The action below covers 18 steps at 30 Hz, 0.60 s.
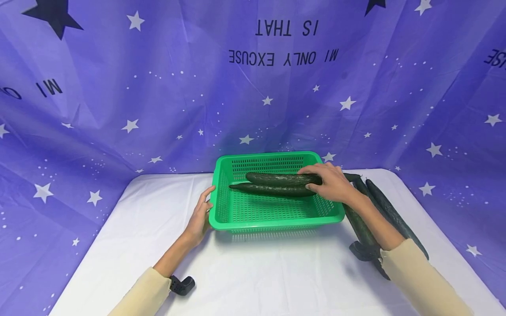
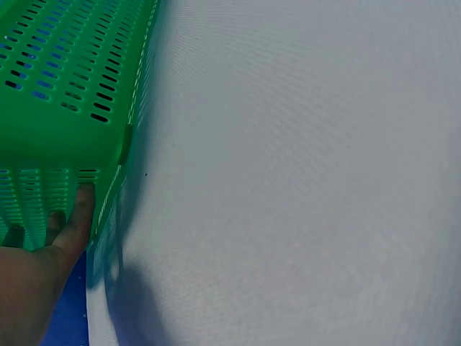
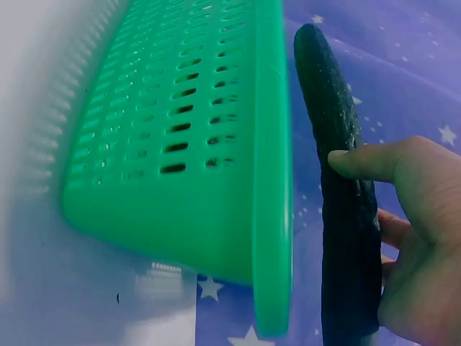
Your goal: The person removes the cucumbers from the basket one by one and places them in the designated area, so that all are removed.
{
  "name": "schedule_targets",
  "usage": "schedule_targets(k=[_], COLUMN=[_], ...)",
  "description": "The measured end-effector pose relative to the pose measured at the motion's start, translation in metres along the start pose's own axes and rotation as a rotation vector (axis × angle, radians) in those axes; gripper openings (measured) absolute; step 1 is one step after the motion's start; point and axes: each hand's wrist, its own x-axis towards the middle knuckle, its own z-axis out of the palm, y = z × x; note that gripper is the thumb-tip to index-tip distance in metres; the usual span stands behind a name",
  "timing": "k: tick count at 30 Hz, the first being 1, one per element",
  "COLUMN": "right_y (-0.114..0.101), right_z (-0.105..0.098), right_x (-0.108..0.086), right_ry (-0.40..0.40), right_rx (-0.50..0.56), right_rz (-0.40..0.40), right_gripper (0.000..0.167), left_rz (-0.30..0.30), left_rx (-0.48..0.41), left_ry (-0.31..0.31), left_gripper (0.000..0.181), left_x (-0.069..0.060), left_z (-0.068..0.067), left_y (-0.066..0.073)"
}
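Beige right sleeve (image 1: 427, 278) foremost; right grip (image 1: 332, 182) pinches a cucumber (image 1: 278, 179), long axis sideways, blunt end pointing left; left grip (image 1: 198, 217), fingers extended, touches the slotted green basket (image 1: 276, 225).

The basket (image 1: 276, 225) looks smooth plastic, the cucumber (image 3: 349, 216) rough.

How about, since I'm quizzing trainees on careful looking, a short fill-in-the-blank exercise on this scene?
In the head view, ____ long, dark green cucumbers show within the outline of the green perforated plastic basket.
The person's ____ hand touches the basket, while the other hand holds one of these cucumbers.
Further cucumbers lie on the white cloth-covered table near the person's ____ beige sleeve.
In the head view, the black lettering on the purple star-printed fabric backdrop appears ____, not upright.
Missing words: two; left; right; upside down
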Motion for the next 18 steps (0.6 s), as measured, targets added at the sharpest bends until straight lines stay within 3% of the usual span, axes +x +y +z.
schedule_targets(k=[18], right_y=[0.034], right_z=[-0.042], right_x=[-0.067], right_ry=[0.203], right_rx=[-0.002], right_rz=[0.185], right_gripper=[0.039], left_rz=[0.005], left_rx=[-0.008], left_ry=[0.004], left_gripper=[0.067], left_x=[-0.001], left_z=[0.000], left_y=[-0.001])
